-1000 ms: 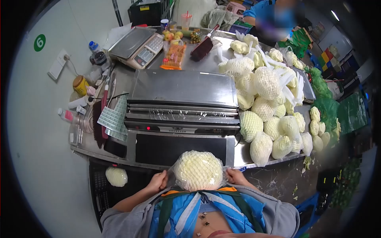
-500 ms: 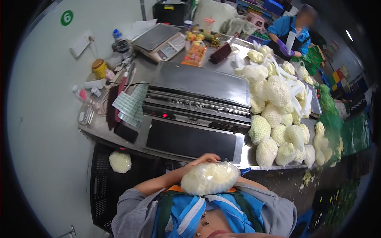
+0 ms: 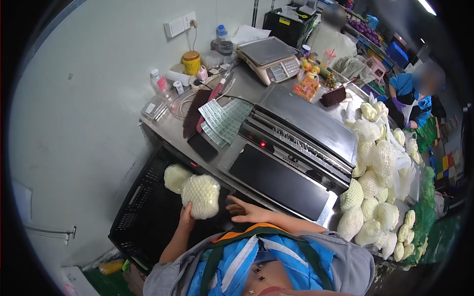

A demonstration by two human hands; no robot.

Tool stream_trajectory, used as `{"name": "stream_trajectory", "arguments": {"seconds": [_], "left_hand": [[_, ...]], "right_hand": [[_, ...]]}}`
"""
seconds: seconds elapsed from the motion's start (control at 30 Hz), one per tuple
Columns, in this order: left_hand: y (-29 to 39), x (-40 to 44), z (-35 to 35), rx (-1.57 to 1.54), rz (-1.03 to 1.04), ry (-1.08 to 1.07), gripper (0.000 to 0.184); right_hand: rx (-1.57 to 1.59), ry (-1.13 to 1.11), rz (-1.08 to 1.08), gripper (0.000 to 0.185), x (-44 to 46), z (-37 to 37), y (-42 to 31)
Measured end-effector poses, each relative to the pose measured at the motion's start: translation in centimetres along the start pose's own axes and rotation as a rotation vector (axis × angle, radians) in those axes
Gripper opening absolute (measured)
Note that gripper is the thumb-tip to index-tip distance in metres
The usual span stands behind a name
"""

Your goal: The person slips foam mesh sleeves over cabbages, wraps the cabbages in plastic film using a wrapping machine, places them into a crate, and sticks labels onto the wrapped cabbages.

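Note:
My left hand (image 3: 186, 217) grips the lower left side of a net-covered, film-wrapped pale vegetable (image 3: 201, 196) over a black crate (image 3: 129, 217). A second wrapped vegetable (image 3: 176, 178) lies in the crate, just left of the held one. My right hand (image 3: 245, 211) is to the right of the held vegetable, apart from it, with fingers spread and nothing in them. Beyond my hands, the wrapping machine (image 3: 296, 143) shows a lit red light. Many net-covered vegetables (image 3: 369, 183) are piled at its right.
On the metal table (image 3: 170, 129) are a phone (image 3: 202, 147), label sheets (image 3: 228, 118), a brush (image 3: 196, 111) and a scale (image 3: 269, 56). A co-worker (image 3: 412, 96) with purple gloves stands at the far right; another person (image 3: 332, 37) is at the back.
The wrapped vegetable has moved from in front of my chest leftward over the crate. My right hand has let go of it. The view has turned to the left.

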State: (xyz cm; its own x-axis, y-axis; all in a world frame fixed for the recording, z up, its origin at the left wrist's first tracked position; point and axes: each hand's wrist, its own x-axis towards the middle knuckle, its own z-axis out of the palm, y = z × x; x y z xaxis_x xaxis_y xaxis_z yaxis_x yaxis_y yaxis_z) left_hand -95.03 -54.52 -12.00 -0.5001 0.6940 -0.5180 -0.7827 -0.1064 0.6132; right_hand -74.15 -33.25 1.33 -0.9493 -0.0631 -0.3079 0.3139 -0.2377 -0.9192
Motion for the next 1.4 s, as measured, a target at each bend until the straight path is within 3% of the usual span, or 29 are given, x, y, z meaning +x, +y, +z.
{"name": "stream_trajectory", "arguments": {"seconds": [0.1,0.13,0.23,0.3,0.33,0.37,0.43,0.47,0.5,0.53,0.57,0.6,0.63,0.67,0.7,0.77,0.8,0.83,0.9,0.97,1.03,1.1,1.17,1.27,1.37,1.4], "left_hand": [[-3.2,2.1,-5.8,0.059,-0.021,0.202,0.06],[-4.4,3.1,-7.1,0.136,-0.028,0.283,0.06],[-8.9,6.8,-10.1,0.073,0.055,0.135,0.061],[-10.0,9.9,-13.7,0.208,0.008,0.204,0.06],[-8.3,9.8,-14.5,0.426,-0.03,0.128,0.057],[-6.7,11.0,-17.5,0.868,0.061,-0.082,0.055],[-3.3,10.8,-18.2,1.541,0.506,0.245,0.048],[-0.2,10.6,-15.6,1.36,0.433,0.417,0.039],[1.3,11.7,-14.5,1.277,0.733,0.488,0.029],[3.1,13.4,-13.6,1.225,0.785,0.544,0.023],[4.6,14.1,-10.4,0.996,0.786,0.506,0.021],[5.8,14.1,-5.9,0.932,0.851,0.517,0.019],[6.4,12.9,0.4,0.897,0.924,0.512,0.019],[6.4,13.6,3.6,0.822,0.937,0.449,0.018],[6.3,14.1,6.3,0.748,0.948,0.387,0.017],[5.5,13.5,13.0,0.764,0.813,0.333,0.015],[4.5,16.9,11.7,0.728,0.913,0.135,0.012],[3.7,14.6,16.2,0.768,0.935,0.066,0.01],[1.1,14.6,19.9,0.744,0.842,-0.08,0.008],[-0.6,13.6,22.2,0.79,0.818,-0.15,0.008],[-1.8,12.0,24.6,0.871,0.894,-0.232,0.01],[-3.1,11.1,26.5,0.878,0.886,-0.262,0.01],[-4.5,9.5,30.0,0.887,0.852,-0.328,0.011],[-7.1,8.9,36.4,1.06,0.802,-0.584,0.015],[-9.7,7.7,46.8,0.885,0.717,-0.866,0.062],[-10.6,8.5,49.5,0.801,0.599,-0.874,0.07]], "right_hand": [[-0.098,-0.013,0.048,0.066,-0.6,-1.9,1.7],[0.003,0.116,0.077,0.053,-1.3,-2.0,1.9],[-0.121,0.285,0.025,0.049,-2.9,-3.7,3.7],[-0.135,0.448,0.006,0.043,-4.4,-4.0,2.7],[-0.152,0.547,-0.047,0.039,-5.4,-4.4,2.0],[-0.175,0.645,-0.105,0.036,-6.7,-5.1,0.9],[-0.422,1.068,-0.284,0.026,-10.7,-6.9,-0.9],[-0.574,1.311,-0.296,0.026,-13.4,-8.4,-1.2],[-0.538,1.574,-0.377,0.025,-16.2,-10.2,-1.3],[-0.442,1.836,-0.252,0.026,-19.6,-12.3,-0.6],[-0.378,1.924,-0.42,0.031,-23.7,-15.3,0.7],[-0.062,2.023,-0.598,0.039,-27.3,-18.2,2.2],[0.102,2.094,-0.606,0.047,-31.1,-20.8,3.1],[0.523,2.023,-0.635,0.065,-34.7,-23.2,4.2],[0.717,1.916,-0.575,0.089,-38.5,-26.7,6.8],[1.018,1.958,-0.681,0.102,-41.1,-30.3,7.9],[1.008,1.947,-0.698,0.102,-41.7,-31.3,6.9],[1.053,1.904,-0.764,0.1,-41.7,-32.4,5.7],[1.106,1.822,-0.828,0.099,-41.9,-35.9,4.9],[1.237,1.823,-0.924,0.093,-42.7,-39.4,7.2],[1.128,1.809,-1.002,0.087,-42.2,-38.8,7.7],[0.968,1.613,-1.257,0.069,-41.7,-38.0,9.4],[0.975,1.422,-1.273,0.061,-41.7,-36.9,11.2],[0.914,1.29,-1.091,0.061,-39.1,-32.8,7.8],[0.933,1.383,-0.776,0.061,-33.3,-27.9,-0.2],[0.826,1.262,-0.751,0.062,-31.3,-28.2,-0.8]]}}
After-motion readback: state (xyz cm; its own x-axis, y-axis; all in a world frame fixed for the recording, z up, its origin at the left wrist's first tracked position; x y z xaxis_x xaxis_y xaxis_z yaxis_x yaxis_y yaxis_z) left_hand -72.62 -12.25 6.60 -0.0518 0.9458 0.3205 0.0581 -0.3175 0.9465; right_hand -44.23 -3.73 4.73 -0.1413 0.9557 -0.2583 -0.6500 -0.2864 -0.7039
